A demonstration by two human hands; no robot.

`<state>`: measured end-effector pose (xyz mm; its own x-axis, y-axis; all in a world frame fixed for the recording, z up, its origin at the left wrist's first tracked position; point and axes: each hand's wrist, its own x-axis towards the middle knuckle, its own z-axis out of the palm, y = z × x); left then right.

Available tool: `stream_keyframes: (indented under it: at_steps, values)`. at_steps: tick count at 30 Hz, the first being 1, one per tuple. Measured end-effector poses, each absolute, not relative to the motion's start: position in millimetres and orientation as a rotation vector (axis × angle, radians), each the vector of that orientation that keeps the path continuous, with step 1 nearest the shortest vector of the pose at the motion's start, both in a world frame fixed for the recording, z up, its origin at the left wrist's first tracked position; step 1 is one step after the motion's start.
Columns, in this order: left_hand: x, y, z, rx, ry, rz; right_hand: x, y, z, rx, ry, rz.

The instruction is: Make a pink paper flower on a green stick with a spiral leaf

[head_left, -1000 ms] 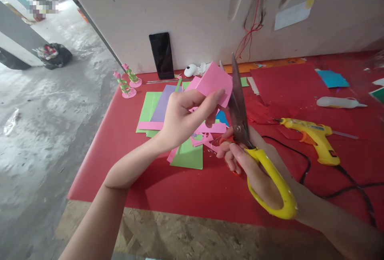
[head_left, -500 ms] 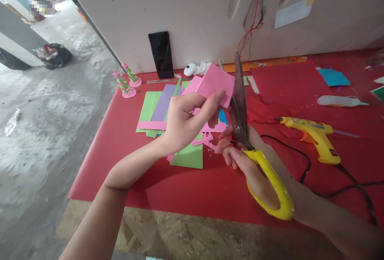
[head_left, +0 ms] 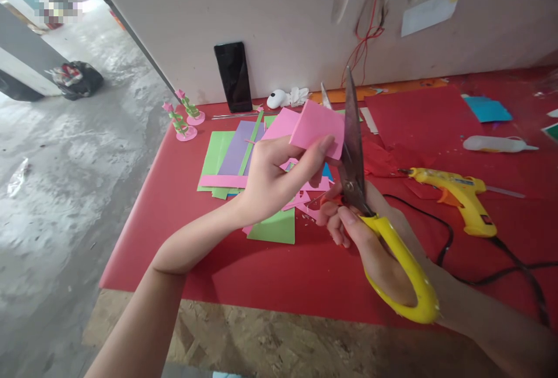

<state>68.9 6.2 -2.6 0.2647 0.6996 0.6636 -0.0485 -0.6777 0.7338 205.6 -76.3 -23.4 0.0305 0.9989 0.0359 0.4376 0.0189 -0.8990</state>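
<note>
My left hand point(head_left: 270, 177) pinches a folded pink paper piece point(head_left: 317, 127) between thumb and fingers, holding it up above the red table point(head_left: 270, 267). My right hand point(head_left: 370, 238) grips large scissors point(head_left: 353, 151) with yellow and orange handles. The scissor blades stand apart, one on each side of the pink paper's right edge, tips pointing away from me. Below the hands lie pink scraps and sheets of green, purple and pink paper point(head_left: 231, 157).
A yellow hot glue gun point(head_left: 462, 200) with a black cord lies to the right, a white glue bottle point(head_left: 497, 144) behind it. Red paper sheet point(head_left: 418, 119), blue paper point(head_left: 487, 109), a black phone point(head_left: 233, 77) leaning on the wall, two small paper flowers point(head_left: 183, 119) at left.
The scissor blades have opened and moved onto the pink paper's right edge. My left hand has shifted the paper slightly right and down.
</note>
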Motion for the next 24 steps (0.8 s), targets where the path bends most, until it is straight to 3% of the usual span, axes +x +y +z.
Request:
stream_keyframes:
  at_steps: [6, 24]
  values:
    - [68.6, 6.0, -3.0, 1.878, 0.546, 1.432, 208.7, -78.7, -23.9, -1.388, -1.471, 1.005]
    - [66.1, 6.9, 1.1, 1.894, 0.539, 1.399, 213.5, -76.2, -29.6, -1.304, -1.647, 0.769]
